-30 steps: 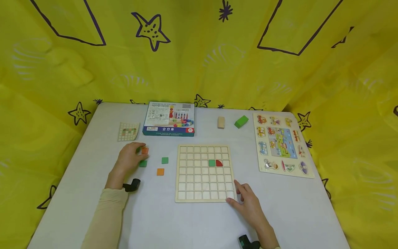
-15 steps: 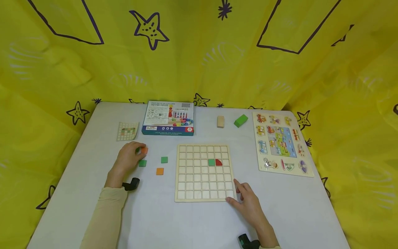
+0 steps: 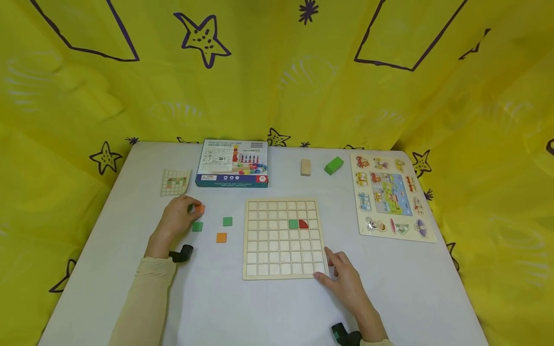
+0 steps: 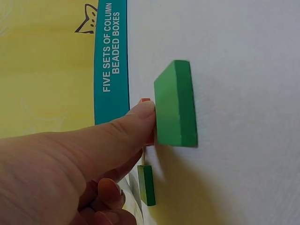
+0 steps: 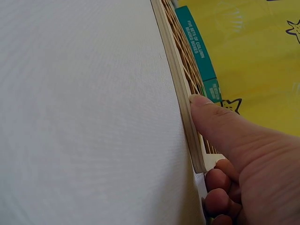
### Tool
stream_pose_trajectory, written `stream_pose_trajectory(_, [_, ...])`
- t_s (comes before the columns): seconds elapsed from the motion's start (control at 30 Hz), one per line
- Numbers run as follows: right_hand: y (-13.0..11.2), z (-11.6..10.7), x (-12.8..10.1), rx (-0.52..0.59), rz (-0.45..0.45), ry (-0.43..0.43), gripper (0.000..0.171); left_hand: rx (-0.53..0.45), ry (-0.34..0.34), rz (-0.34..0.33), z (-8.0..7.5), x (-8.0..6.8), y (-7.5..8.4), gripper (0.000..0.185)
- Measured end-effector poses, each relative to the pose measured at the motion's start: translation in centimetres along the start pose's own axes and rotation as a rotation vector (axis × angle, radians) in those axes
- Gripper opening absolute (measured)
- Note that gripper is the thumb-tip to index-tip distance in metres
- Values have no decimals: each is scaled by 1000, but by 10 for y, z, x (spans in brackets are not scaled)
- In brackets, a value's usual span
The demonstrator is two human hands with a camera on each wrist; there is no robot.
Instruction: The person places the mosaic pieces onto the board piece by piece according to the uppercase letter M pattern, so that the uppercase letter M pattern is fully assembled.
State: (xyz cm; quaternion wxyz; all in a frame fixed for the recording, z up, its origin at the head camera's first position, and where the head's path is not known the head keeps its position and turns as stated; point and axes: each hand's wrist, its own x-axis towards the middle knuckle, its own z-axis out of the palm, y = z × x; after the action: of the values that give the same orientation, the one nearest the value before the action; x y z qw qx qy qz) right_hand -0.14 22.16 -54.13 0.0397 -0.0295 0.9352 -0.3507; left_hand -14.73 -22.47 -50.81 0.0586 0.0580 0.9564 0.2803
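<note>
My left hand (image 3: 179, 217) lies left of the wooden grid board (image 3: 264, 250). Its thumb and fingertips pinch a small orange tile (image 3: 200, 209), and a bit of green shows under the fingers. In the left wrist view the thumb tip (image 4: 140, 112) also touches the edge of a green tile (image 4: 176, 110). Loose on the table beside the hand are a green tile (image 3: 197, 227), another green tile (image 3: 227, 221) and an orange tile (image 3: 221, 237). The board holds a green tile (image 3: 293, 224) and a red quarter-round piece (image 3: 304, 224). My right hand (image 3: 342, 276) holds the board's near right corner, its thumb (image 5: 206, 112) against the edge.
A blue boxed bead set (image 3: 232, 163) and a small pattern card (image 3: 175, 182) lie at the back left. A tan block (image 3: 305, 167) and a green block (image 3: 334, 165) sit behind the board. A picture peg puzzle (image 3: 389, 197) is at the right. Yellow star-printed cloth surrounds the white table (image 3: 268, 312).
Neither hand nor any tile has moved; only the head view has drifted slightly.
</note>
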Motion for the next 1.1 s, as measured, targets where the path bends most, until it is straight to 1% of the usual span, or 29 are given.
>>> stream_pose_trajectory(0.17, [0, 0, 0, 0, -10, 3, 77, -10, -8, -19, 0, 1, 0, 25])
stream_pose_trajectory(0.33, [-1, -1, -1, 2, -16, 1, 77, -21, -4, -30, 0, 1, -1, 30])
stream_pose_trajectory(0.53, [0, 0, 0, 1, -5, -5, 77, -28, -8, -37, -3, 1, 0, 34])
stream_pose_trajectory(0.7, [0, 0, 0, -9, 11, -8, 78, -54, 4, -36, -6, 1, 6, 32])
stream_pose_trajectory(0.8, [-1, 0, 0, -10, 16, -10, 78, -60, 5, -22, -6, 2, 11, 31])
stream_pose_trajectory(0.97, [-1, -1, -1, -1, 3, -6, 77, -77, -9, -20, -7, 5, 21, 32])
stream_pose_trajectory(1.1, [0, -1, -1, -1, 2, -5, 78, -88, -2, -14, -6, 7, 29, 33])
